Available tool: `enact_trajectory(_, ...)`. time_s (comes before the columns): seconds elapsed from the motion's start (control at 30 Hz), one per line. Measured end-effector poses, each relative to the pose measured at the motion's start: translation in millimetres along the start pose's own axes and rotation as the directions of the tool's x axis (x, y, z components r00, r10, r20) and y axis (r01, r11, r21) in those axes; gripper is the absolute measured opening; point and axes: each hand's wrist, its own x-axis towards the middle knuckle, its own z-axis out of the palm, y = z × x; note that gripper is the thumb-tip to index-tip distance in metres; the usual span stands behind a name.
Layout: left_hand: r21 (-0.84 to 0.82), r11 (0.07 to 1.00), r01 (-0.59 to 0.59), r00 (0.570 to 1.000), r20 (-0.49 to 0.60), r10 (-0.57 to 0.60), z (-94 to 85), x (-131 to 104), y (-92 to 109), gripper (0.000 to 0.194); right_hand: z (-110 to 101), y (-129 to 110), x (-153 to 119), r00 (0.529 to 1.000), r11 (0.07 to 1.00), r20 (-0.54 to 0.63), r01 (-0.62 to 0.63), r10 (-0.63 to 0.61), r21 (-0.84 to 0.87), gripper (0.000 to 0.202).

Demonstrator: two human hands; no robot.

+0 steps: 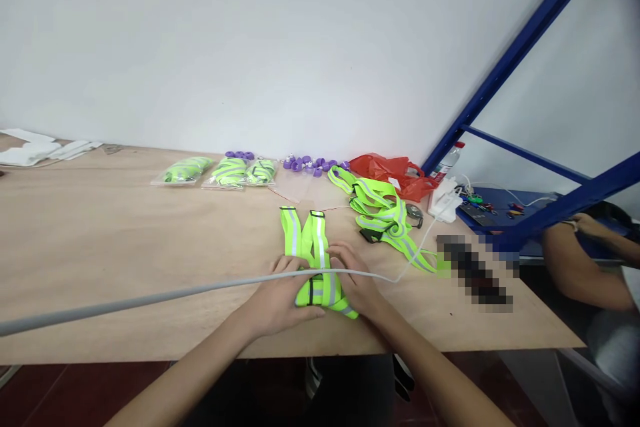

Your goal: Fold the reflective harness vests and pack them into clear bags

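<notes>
Neon-yellow reflective strap vest (pixel 316 260) lies flat on the plywood counter (pixel 125 247), close to the near edge, with your two hands pressed down on its lower, bunched end. Your left hand (pixel 277 300) rests palm down on the left side of the folded webbing, fingers loosely spread and thumb reaching toward the middle. Your right hand (pixel 356 283) covers the right side, fingers laid along the strap; whether they pinch it cannot be told. Two parallel bands of the vest run away from you, beyond your fingertips. A grey cable (pixel 150 297) crosses in front of both hands and the vest.

Farther back and to the right, a loose heap of the same yellow straps (pixel 385 217) lies near a red plastic bag (pixel 395 173). Three bagged vests (pixel 225 171) sit in a row toward the wall, with purple rings (pixel 310 163) beside them. Another person's arm (pixel 575 267) rests at the right, under a blue metal frame (pixel 525 47).
</notes>
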Motion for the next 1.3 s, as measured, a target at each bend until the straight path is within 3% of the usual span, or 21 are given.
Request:
enact_trajectory(0.13,0.053,0.999,0.001,1.000,-0.016,0.000,4.5,1.4,0.5,0.054,-13.8,1.6,-17.8,0.997,0.997,-0.048,-0.058,0.055,-0.059,0.024)
enact_trajectory(0.37,0.003,1.000,-0.004,0.998,-0.057,0.004,13.4,1.1,-3.8,0.052,-43.9,16.3,-71.9,0.980,0.980,0.041,-0.196,0.197,-0.033,0.049)
enact_trajectory(0.53,-0.018,1.000,-0.011,0.998,-0.055,0.010,14.5,1.1,-4.6,0.055,-55.8,8.7,-68.7,0.944,0.952,0.117,-0.304,0.307,-0.042,0.035)
enact_trajectory(0.77,-0.030,0.999,-0.018,0.999,-0.033,0.017,14.2,0.4,-4.8,0.059,-46.0,-10.7,-55.7,0.949,0.953,0.152,-0.251,0.276,-0.168,0.023)
enact_trajectory(1.03,-0.069,0.998,-0.009,0.999,-0.049,0.006,17.3,0.3,-6.0,0.053,-32.3,-17.2,-63.3,0.977,0.946,0.114,-0.142,0.182,-0.291,0.029)
enact_trajectory(1.3,-0.112,0.994,-0.001,0.999,-0.035,-0.003,13.3,1.2,-6.7,0.046,-10.5,-13.1,-66.7,0.998,0.859,-0.007,0.053,-0.066,-0.509,0.016)
